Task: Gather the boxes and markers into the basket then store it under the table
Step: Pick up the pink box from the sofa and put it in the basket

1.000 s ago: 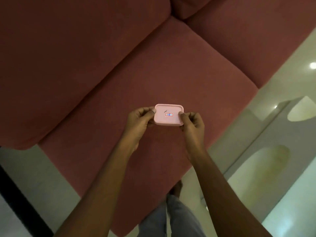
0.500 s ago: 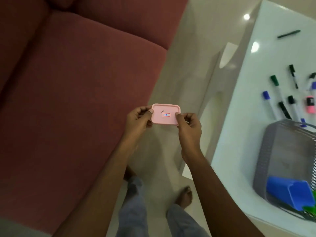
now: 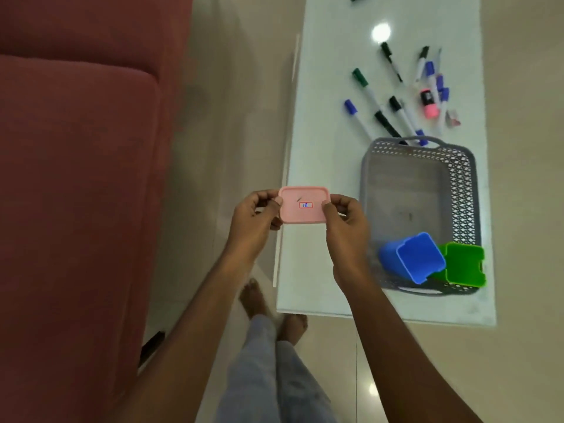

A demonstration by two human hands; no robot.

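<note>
Head view: the pink box is held level between both hands, lid side up, with a small red-bordered label at its centre. The left hand pinches the box's left end, thumb on the top rim and the other fingers curled below. The right hand pinches the right end the same way, thumb on top near the label. Both forearms reach up from the bottom of the view.

The box hangs over the left edge of the white tabletop, clear of its surface and just left of the grey lattice basket. The right hand's knuckles overlap the basket's left wall in the view; whether they touch cannot be told.

Basket contents: a blue box lying tilted on its side at the near end, and a green box beside it in the near right corner, the two touching. The far part of the basket floor is bare.

The markers lie scattered on the tabletop beyond the basket's far handle, capped in green, blue and black, several running up to or behind the far rim. A pink highlighter lies among them.

A dark red sofa fills the left side. The person's bare feet stand on the glossy beige floor between sofa and table.
</note>
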